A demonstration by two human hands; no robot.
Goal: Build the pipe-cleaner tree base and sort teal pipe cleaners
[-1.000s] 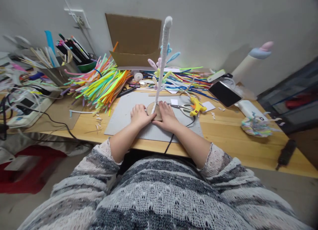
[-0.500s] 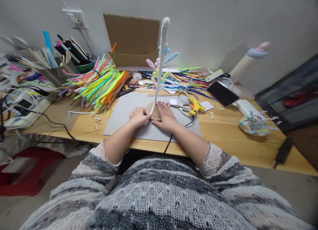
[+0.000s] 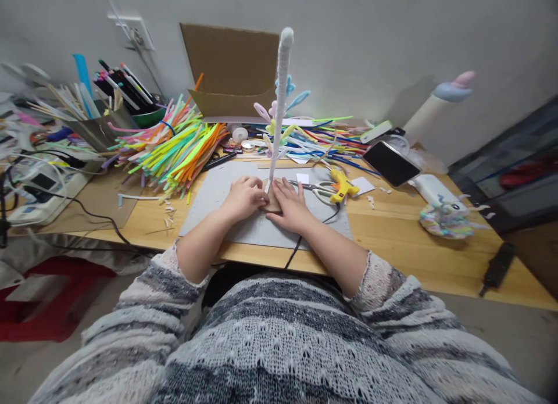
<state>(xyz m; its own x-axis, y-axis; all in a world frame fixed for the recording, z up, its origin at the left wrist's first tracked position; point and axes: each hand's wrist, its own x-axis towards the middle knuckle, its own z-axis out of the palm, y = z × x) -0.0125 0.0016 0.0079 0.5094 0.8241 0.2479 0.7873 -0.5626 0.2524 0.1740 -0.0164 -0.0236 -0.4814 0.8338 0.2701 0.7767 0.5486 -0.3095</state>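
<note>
A tall white fuzzy-wrapped stem stands nearly upright, its foot on a round wooden slice. My left hand is curled at the stem's foot, thumb and fingertips closed around its lower end; the exact grip is partly hidden. Stretched out flat, my right hand rests over the right side of the slice, fingers beside the stem. Under both hands lies a grey cutting mat. Scissors and a yellow glue gun lie just right of my right hand.
Bundled colourful pipe cleaners lie left, with more loose ones behind the mat. An open cardboard box stands against the wall. To the right are a phone, a pastel fuzzy piece and a black tool. A black cord crosses the front edge.
My left hand has risen from lying along the slice's left edge and curled its fingers at the stem's foot. The stem's top has shifted slightly left. My right hand stays on the slice.
</note>
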